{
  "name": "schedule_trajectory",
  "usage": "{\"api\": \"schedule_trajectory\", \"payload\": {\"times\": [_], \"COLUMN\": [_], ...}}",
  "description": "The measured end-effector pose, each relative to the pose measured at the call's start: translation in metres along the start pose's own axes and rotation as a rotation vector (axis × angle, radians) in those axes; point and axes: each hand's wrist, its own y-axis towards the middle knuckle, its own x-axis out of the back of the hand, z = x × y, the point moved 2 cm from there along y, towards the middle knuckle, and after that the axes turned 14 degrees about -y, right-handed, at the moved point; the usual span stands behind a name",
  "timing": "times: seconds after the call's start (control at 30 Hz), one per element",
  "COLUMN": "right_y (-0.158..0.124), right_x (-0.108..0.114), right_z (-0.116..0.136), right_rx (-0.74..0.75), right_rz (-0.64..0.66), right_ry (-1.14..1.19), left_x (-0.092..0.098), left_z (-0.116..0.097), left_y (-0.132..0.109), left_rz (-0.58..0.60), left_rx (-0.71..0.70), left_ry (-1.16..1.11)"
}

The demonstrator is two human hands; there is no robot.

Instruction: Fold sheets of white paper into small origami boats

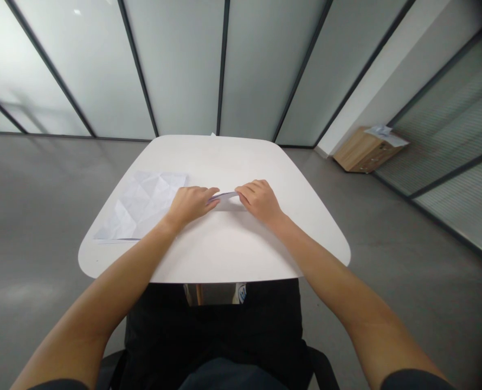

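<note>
Holding paper at table, panels beyond

open over far right of rounded white table, blocked left by creased white paper, mid-table by folded white paper

No text, label, brand, number or sign can be read anywhere in the frame. The dark marking on a small pale patch at lower centre is too small to make out.
</note>
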Motion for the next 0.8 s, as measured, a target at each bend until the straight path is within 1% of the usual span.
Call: {"api": "schedule_trajectory", "payload": {"times": [0.07, 0.13, 0.23, 0.3, 0.37, 0.43, 0.5, 0.57, 0.67, 0.73, 0.8], "right_y": [0.002, 0.002, 0.001, 0.001, 0.004, 0.008, 0.014, 0.020, 0.026, 0.028, 0.027], "right_x": [0.007, 0.016, 0.027, 0.028, 0.022, 0.010, -0.005, -0.018, -0.029, -0.031, -0.031], "right_z": [0.002, 0.002, 0.000, 0.001, 0.006, 0.015, 0.025, 0.034, 0.041, 0.043, 0.044], "right_rx": [-0.006, -0.053, -0.183, -0.244, -0.252, -0.263, -0.372, -0.460, -0.581, -0.647, -0.681], "right_rz": [-0.004, -0.044, -0.134, -0.169, -0.154, -0.090, -0.014, 0.020, 0.038, 0.043, 0.039], "right_ry": [0.027, 0.038, 0.035, 0.090, 0.241, 0.483, 0.737, 0.928, 1.098, 1.174, 1.227], "left_x": [0.001, 0.001, -0.001, -0.003, -0.006, -0.009, -0.013, -0.018, -0.024, -0.027, -0.029], "left_z": [-0.007, -0.010, -0.004, 0.003, 0.009, 0.011, 0.007, 0.001, -0.005, -0.006, -0.003], "left_y": [0.001, 0.003, 0.007, 0.009, 0.011, 0.011, 0.011, 0.011, 0.010, 0.010, 0.011], "left_rz": [0.015, 0.006, -0.068, -0.128, -0.169, -0.192, -0.186, -0.161, -0.120, -0.109, -0.101], "left_rx": [0.046, 0.100, 0.213, 0.283, 0.330, 0.352, 0.339, 0.308, 0.273, 0.271, 0.287], "left_ry": [-0.002, -0.039, -0.192, -0.319, -0.424, -0.499, -0.564, -0.607, -0.627, -0.658, -0.725]}}
